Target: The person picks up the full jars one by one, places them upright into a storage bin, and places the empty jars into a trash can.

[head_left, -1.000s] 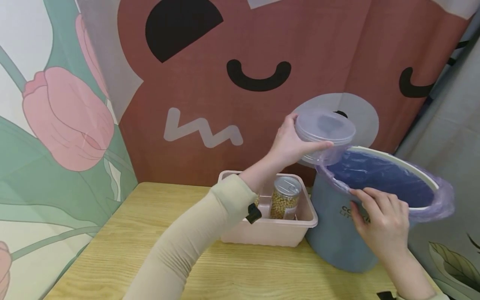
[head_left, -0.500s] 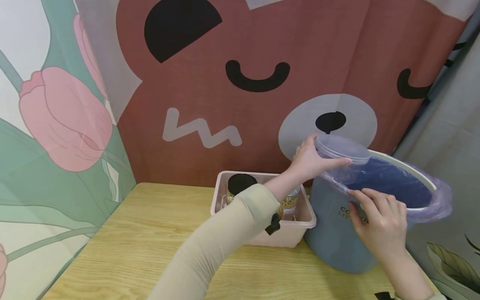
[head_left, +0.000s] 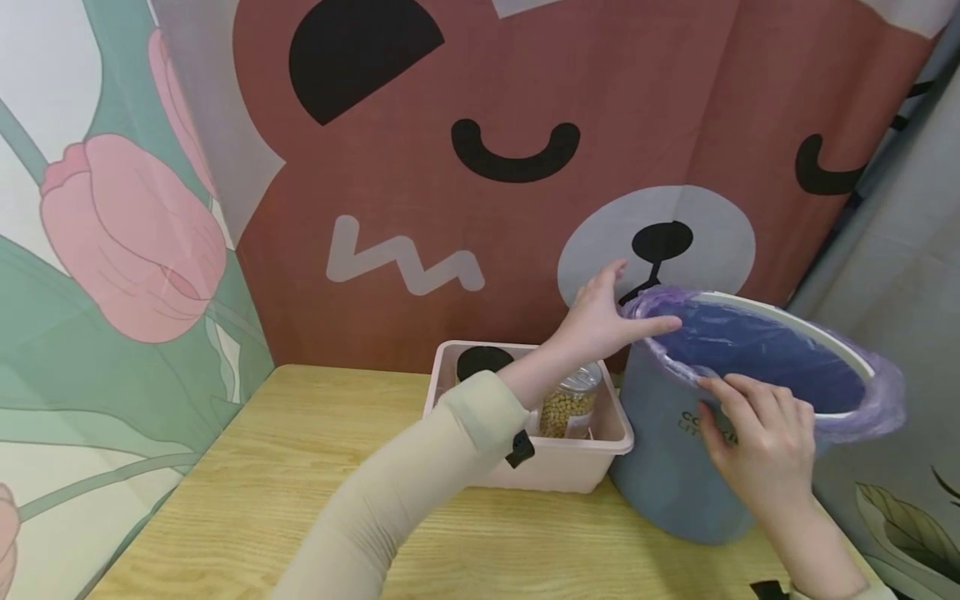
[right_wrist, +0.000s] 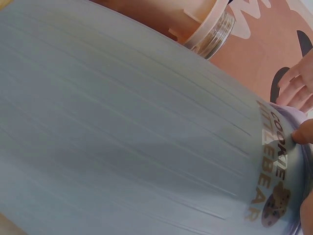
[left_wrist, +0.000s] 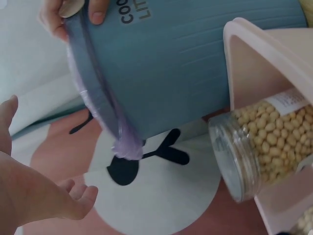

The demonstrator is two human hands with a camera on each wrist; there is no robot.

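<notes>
A blue trash bin (head_left: 678, 475) stands at the table's right, tilted toward me, with a purple plastic liner (head_left: 885, 400) folded over its white rim. My right hand (head_left: 768, 446) grips the front edge of the bin, thumb on the outer wall near the printed lettering (right_wrist: 266, 161). Beside the bin's far left rim, my left hand (head_left: 600, 321) is spread with nothing in it; in the left wrist view, that left hand (left_wrist: 39, 191) is apart from the liner. The lower inside of the bin is hidden from the head view.
A pink basket (head_left: 558, 462) stands left of the bin. It holds a clear jar of yellow beans (head_left: 567, 408) and a black-lidded jar (head_left: 483, 360). The wooden table (head_left: 300, 467) meets a cloth backdrop with a printed bear (head_left: 375, 192).
My left hand lowered the clear round lidded container into the bin's left side, let it go and drew back leftward. The container is no longer visible. My right hand stayed put.
</notes>
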